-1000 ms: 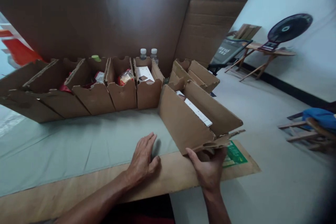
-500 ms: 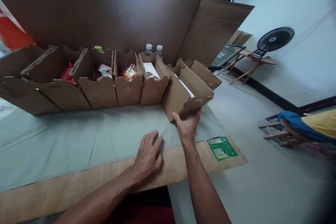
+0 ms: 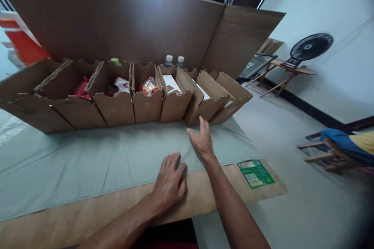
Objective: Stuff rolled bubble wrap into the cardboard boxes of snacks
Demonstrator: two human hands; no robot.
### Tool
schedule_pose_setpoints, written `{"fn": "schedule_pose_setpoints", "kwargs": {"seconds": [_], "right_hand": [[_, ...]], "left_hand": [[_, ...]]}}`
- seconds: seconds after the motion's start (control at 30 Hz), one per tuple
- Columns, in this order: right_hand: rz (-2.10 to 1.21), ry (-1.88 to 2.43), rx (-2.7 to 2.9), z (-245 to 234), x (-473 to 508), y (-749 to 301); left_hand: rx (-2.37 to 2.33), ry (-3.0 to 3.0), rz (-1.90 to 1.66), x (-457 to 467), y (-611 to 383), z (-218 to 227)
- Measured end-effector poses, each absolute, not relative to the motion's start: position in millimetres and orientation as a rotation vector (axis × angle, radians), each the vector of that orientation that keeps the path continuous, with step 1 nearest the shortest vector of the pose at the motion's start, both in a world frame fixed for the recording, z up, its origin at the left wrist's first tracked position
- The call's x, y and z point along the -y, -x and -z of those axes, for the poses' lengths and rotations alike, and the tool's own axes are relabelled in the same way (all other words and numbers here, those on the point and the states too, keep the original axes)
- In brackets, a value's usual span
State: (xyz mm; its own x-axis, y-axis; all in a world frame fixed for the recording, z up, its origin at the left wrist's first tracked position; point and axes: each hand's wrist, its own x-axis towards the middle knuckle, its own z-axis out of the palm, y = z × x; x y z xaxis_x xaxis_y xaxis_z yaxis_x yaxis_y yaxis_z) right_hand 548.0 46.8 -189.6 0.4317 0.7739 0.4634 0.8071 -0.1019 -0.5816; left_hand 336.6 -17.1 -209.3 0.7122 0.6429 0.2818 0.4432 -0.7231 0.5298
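Mostly, boxes [image 3: 204, 108] hide their contents [image 3: 148, 85]; right hand [image 3: 201, 141] near.

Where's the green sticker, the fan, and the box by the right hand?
Green paper sticker [image 3: 256, 173], head view, centre.
Black round fan [image 3: 311, 46], head view, grille.
Brown cardboard box [image 3: 212, 107], head view, front wall.

right hand [image 3: 201, 140] now off the cardboard box [image 3: 206, 106], box set into the row, fingers spread
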Motion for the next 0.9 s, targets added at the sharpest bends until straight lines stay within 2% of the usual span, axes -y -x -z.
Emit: {"fn": "schedule_pose_setpoints", "kwargs": {"seconds": [0.2,0.37,0.5,0.6,0.7,0.9], "right_hand": [[0.019,1.808,1.455,169.7,-43.4,-556.4],[-0.08,1.71,1.575,109.2,-68.3,-526.8],[-0.042,1.932,1.755,62.5,-114.9,-502.9],[0.001,2.028,1.775,52.2,-119.7,-496.0],[0.01,2.031,1.759,57.5,-76.6,-498.4],[0.049,1.766,1.884,57.2,87.9,-546.8]], "left_hand": [[-0.84,-2.506,-0.649,19.4,-338.7,212.4],[-0.836,-2.432,-0.707,18.2,-339.2,213.9],[-0.884,-2.249,-0.871,6.5,-338.5,215.9],[-0.983,-2.08,-1.071,-6.1,-333.8,211.0],[-1.083,-1.881,-1.225,-17.6,-324.1,197.1],[-1.226,-1.55,-1.394,-29.0,-307.8,175.2]]}}
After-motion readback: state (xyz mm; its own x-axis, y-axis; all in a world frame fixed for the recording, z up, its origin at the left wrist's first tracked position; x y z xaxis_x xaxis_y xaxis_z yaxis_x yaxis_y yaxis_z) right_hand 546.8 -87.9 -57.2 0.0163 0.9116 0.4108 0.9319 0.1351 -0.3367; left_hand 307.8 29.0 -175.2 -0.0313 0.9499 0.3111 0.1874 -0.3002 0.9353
